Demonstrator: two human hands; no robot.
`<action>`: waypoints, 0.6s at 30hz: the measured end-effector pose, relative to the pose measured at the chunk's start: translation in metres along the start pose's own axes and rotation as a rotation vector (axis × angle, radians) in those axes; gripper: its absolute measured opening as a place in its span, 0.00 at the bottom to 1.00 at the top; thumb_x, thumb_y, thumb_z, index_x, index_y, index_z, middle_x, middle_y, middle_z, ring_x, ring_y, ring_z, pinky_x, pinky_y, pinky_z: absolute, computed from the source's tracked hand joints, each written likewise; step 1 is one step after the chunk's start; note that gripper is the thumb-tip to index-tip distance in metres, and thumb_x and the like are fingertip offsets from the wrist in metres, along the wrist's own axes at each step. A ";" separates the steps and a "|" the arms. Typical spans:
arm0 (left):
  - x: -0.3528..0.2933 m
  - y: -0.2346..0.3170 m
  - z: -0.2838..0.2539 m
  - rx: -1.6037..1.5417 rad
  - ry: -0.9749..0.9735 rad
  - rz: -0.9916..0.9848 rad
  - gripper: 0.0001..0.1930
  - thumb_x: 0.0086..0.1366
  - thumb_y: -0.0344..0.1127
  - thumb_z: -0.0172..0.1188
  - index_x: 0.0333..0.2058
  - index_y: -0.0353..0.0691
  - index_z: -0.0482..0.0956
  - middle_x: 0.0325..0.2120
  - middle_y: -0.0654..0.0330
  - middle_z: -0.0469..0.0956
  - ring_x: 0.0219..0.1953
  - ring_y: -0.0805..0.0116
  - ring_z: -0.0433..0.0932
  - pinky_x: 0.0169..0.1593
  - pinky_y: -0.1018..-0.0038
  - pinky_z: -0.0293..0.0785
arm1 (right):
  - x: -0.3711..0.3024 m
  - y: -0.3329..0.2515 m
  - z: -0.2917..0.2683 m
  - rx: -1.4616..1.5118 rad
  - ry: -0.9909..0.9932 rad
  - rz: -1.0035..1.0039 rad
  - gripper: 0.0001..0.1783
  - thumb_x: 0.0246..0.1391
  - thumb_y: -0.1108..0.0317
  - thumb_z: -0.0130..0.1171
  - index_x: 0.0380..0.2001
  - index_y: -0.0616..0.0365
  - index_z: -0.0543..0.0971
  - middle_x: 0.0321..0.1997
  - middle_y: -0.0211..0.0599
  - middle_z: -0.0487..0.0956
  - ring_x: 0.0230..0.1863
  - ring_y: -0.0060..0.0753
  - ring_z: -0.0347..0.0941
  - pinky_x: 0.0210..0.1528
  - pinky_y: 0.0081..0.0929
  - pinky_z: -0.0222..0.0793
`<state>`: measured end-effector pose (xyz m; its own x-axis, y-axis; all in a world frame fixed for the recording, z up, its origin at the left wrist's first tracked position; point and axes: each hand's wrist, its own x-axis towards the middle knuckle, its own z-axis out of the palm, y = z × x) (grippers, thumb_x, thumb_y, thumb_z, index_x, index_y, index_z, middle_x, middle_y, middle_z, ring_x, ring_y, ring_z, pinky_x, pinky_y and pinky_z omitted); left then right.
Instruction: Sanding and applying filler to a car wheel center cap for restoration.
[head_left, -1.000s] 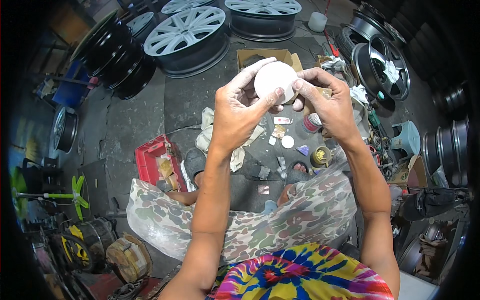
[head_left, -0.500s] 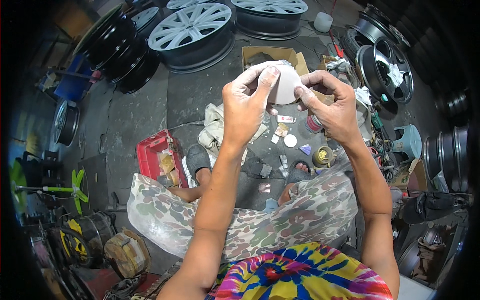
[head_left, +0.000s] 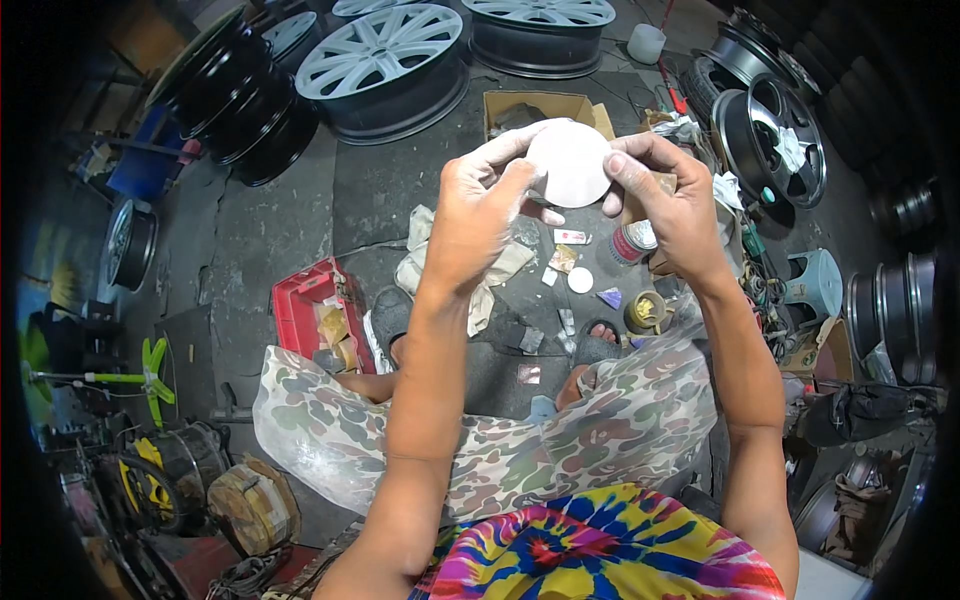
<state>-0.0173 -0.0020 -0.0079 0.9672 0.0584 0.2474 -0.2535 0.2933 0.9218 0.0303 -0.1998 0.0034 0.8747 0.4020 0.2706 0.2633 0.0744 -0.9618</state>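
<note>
Between my two hands, held up in front of me, is a round, flat white sanding disc (head_left: 570, 165). My left hand (head_left: 488, 200) pinches its left edge, thumb toward me and fingers behind. At the disc's right edge, the thumb and fingers of my right hand (head_left: 668, 190) also close on it. White dust coats the fingers of both hands. Below the disc, on the floor, lie a smaller white disc (head_left: 580, 280) and several small scraps. A red and white can (head_left: 633, 243) stands below my right hand.
A cardboard box (head_left: 592, 112) sits behind the hands. Large wheel rims (head_left: 385, 50) stand at the back, with more rims (head_left: 790, 140) at right. A red crate (head_left: 300, 310) is at left, beside a pale cloth (head_left: 412, 268). An olive cup (head_left: 646, 312) stands near my foot.
The sanding disc has turned to show its full round face. My left hand has shifted slightly left and down, uncovering more of the disc; my right thumb has moved up along its edge.
</note>
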 end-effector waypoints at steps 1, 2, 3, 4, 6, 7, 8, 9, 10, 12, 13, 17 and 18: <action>0.001 0.000 -0.004 -0.058 -0.039 -0.032 0.17 0.71 0.32 0.55 0.53 0.28 0.78 0.42 0.54 0.82 0.38 0.71 0.83 0.34 0.76 0.84 | 0.001 0.003 -0.001 0.049 -0.001 -0.012 0.10 0.65 0.67 0.59 0.39 0.64 0.81 0.29 0.29 0.80 0.28 0.15 0.76 0.32 0.16 0.72; 0.002 0.001 -0.006 -0.119 -0.081 -0.063 0.17 0.70 0.32 0.55 0.53 0.27 0.77 0.42 0.53 0.82 0.38 0.70 0.83 0.36 0.74 0.85 | 0.003 0.006 -0.004 0.044 0.003 -0.013 0.10 0.65 0.67 0.59 0.39 0.64 0.81 0.29 0.29 0.80 0.28 0.15 0.76 0.32 0.16 0.72; 0.002 0.001 -0.006 -0.122 -0.086 -0.063 0.17 0.70 0.32 0.55 0.53 0.27 0.77 0.42 0.53 0.82 0.38 0.70 0.83 0.36 0.74 0.85 | 0.005 0.008 -0.008 0.110 -0.021 0.016 0.11 0.66 0.66 0.59 0.40 0.64 0.81 0.28 0.29 0.81 0.28 0.15 0.76 0.34 0.15 0.72; 0.001 0.003 -0.006 -0.148 -0.081 -0.102 0.18 0.70 0.32 0.56 0.54 0.26 0.76 0.42 0.53 0.82 0.39 0.69 0.83 0.37 0.73 0.85 | 0.007 0.011 -0.010 0.176 -0.044 0.046 0.12 0.66 0.64 0.58 0.41 0.64 0.81 0.28 0.29 0.81 0.28 0.14 0.76 0.35 0.15 0.72; 0.002 0.003 -0.006 -0.176 -0.079 -0.143 0.18 0.70 0.32 0.57 0.54 0.26 0.76 0.42 0.52 0.82 0.39 0.68 0.83 0.38 0.71 0.86 | 0.009 0.013 -0.012 0.190 -0.033 0.093 0.14 0.67 0.62 0.58 0.43 0.64 0.81 0.28 0.29 0.82 0.29 0.14 0.77 0.36 0.14 0.73; 0.002 0.002 -0.008 -0.212 -0.079 -0.160 0.19 0.69 0.32 0.58 0.54 0.26 0.75 0.42 0.52 0.81 0.40 0.67 0.83 0.39 0.70 0.86 | 0.010 0.012 -0.012 0.220 -0.044 0.116 0.14 0.66 0.62 0.58 0.43 0.64 0.80 0.28 0.29 0.82 0.29 0.14 0.77 0.36 0.15 0.73; 0.003 0.001 -0.007 -0.246 -0.080 -0.180 0.20 0.69 0.33 0.59 0.55 0.25 0.74 0.42 0.51 0.81 0.41 0.67 0.83 0.40 0.69 0.86 | 0.010 0.012 -0.013 0.252 -0.052 0.140 0.14 0.66 0.62 0.58 0.44 0.65 0.80 0.28 0.29 0.82 0.30 0.14 0.77 0.36 0.15 0.73; 0.003 0.001 -0.006 -0.248 -0.085 -0.182 0.20 0.69 0.33 0.59 0.55 0.25 0.74 0.42 0.51 0.81 0.41 0.67 0.83 0.40 0.69 0.86 | 0.010 0.013 -0.017 0.254 -0.064 0.149 0.15 0.66 0.62 0.59 0.44 0.65 0.81 0.30 0.31 0.83 0.30 0.15 0.78 0.36 0.16 0.74; 0.003 0.001 -0.004 -0.275 -0.083 -0.192 0.21 0.69 0.33 0.60 0.56 0.25 0.73 0.43 0.51 0.81 0.42 0.66 0.83 0.42 0.68 0.86 | 0.010 0.015 -0.019 0.251 -0.058 0.149 0.15 0.66 0.62 0.59 0.44 0.65 0.81 0.30 0.31 0.83 0.30 0.15 0.78 0.36 0.16 0.74; 0.003 0.002 -0.003 -0.301 -0.080 -0.197 0.22 0.69 0.33 0.61 0.56 0.25 0.72 0.44 0.51 0.80 0.43 0.65 0.83 0.43 0.67 0.86 | 0.012 0.017 -0.016 0.289 -0.020 0.144 0.14 0.66 0.63 0.59 0.45 0.64 0.81 0.32 0.32 0.83 0.29 0.14 0.78 0.36 0.15 0.74; 0.004 0.002 -0.002 -0.310 -0.065 -0.192 0.21 0.68 0.32 0.61 0.55 0.26 0.71 0.45 0.50 0.80 0.44 0.63 0.83 0.44 0.66 0.86 | 0.011 0.013 -0.015 0.288 -0.019 0.143 0.14 0.66 0.63 0.59 0.45 0.64 0.81 0.32 0.32 0.83 0.29 0.14 0.78 0.36 0.15 0.74; 0.003 -0.002 -0.001 -0.227 -0.039 -0.041 0.20 0.66 0.28 0.62 0.55 0.30 0.69 0.47 0.47 0.78 0.46 0.61 0.83 0.45 0.65 0.87 | 0.009 0.004 -0.015 -0.140 0.085 -0.101 0.13 0.64 0.69 0.58 0.48 0.62 0.82 0.34 0.30 0.79 0.33 0.16 0.73 0.40 0.17 0.70; 0.004 -0.003 0.000 -0.228 -0.042 -0.041 0.20 0.66 0.28 0.62 0.55 0.30 0.69 0.47 0.47 0.78 0.46 0.61 0.83 0.45 0.65 0.87 | 0.009 0.003 -0.017 -0.360 0.088 -0.275 0.14 0.63 0.72 0.57 0.50 0.61 0.82 0.33 0.30 0.76 0.35 0.18 0.71 0.41 0.19 0.68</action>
<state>-0.0129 -0.0029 -0.0092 0.9737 0.0037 0.2280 -0.1989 0.5029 0.8412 0.0456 -0.2116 0.0037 0.7799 0.3319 0.5307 0.6011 -0.1607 -0.7828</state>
